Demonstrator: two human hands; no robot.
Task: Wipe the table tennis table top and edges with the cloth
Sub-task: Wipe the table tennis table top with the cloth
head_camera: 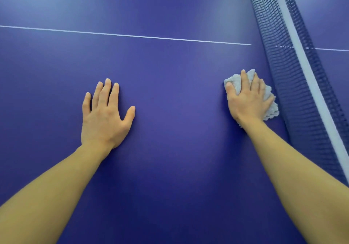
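Observation:
The blue table tennis table top (170,92) fills the view. My left hand (104,115) lies flat on it with straight, spread fingers and holds nothing. My right hand (247,100) rests on a bunched light grey cloth (272,109) and presses it onto the table, fingers and thumb bent over its top. The cloth sits just left of the net, and most of it is hidden under my hand.
A dark blue net (294,73) with a white top band (309,77) runs from top middle to the lower right. A thin white centre line (132,35) crosses the table beyond both hands. The other table half (332,26) lies past the net.

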